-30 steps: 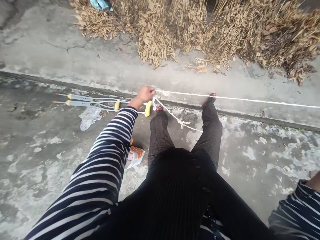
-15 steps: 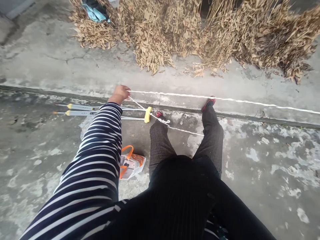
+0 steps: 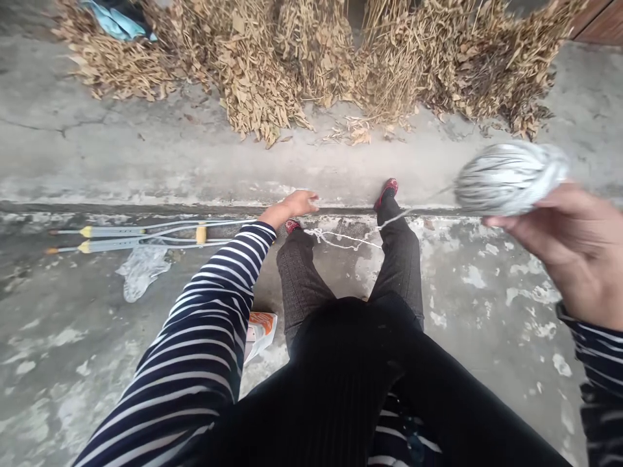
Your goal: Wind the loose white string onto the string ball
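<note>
My right hand [image 3: 579,240] grips a large wound ball of white cord [image 3: 511,178], held out at the right. From the ball a strand of cord [image 3: 409,213] runs slack down to the left, crossing in front of my trouser leg. Near my feet the cord [image 3: 335,239] forms loose loops with a knotted bunch. My left hand [image 3: 298,203] is reaching out above the step edge, fingers stretched and slightly apart, with no cord visible in it. Just left of it, partly behind my striped sleeve, lie crutches [image 3: 114,245] with yellow parts.
Dry leafy stalks [image 3: 263,71] lie along the raised concrete ledge [image 3: 195,155], with a light blue cloth [image 3: 117,23] on them. A crumpled clear plastic bag [image 3: 143,269] lies by the crutches. A white and orange bag [image 3: 263,331] stands beside my leg.
My left hand has let go of the taut cord and moved right. My right hand has come into view with the cord ball. The cord now hangs slack, and the view has shifted right.
</note>
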Demonstrator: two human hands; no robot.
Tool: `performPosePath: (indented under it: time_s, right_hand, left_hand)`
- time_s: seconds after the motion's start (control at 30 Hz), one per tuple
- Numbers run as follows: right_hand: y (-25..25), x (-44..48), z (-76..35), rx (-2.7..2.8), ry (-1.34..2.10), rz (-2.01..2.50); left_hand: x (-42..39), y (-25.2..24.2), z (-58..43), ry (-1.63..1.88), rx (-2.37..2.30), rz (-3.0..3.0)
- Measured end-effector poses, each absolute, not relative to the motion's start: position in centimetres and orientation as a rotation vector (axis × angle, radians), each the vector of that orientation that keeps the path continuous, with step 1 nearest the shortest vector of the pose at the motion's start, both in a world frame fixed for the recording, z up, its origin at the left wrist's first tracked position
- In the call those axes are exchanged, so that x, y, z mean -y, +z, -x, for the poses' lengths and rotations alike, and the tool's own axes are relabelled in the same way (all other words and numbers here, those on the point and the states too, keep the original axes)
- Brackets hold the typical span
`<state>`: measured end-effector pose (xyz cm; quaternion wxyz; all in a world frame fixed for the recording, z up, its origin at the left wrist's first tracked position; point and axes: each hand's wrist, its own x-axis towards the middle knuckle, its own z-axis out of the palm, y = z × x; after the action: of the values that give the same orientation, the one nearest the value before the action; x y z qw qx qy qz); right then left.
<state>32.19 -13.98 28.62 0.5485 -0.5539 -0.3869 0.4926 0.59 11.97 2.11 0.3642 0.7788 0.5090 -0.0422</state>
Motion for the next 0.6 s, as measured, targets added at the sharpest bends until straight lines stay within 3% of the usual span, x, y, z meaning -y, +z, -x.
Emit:
performPosePath:
  time_s: [0.17, 0.3, 0.6]
  right_hand:
    - [26.1, 9.1, -29.5, 0.804, 1.527, 1.252]
    - [22.8, 7.6, -29.4, 0.834, 1.656, 1.168]
    - [18.0, 9.6, -30.3, 0.816, 1.576, 1.050]
  left_hand:
    - [-5.2, 9.9, -7.3, 0.687, -0.705, -1.497]
    - [-0.5, 13.4, -10.2, 0.734, -0.522, -1.204]
    - [1.8, 11.3, -11.1, 0.747, -0.683, -1.093]
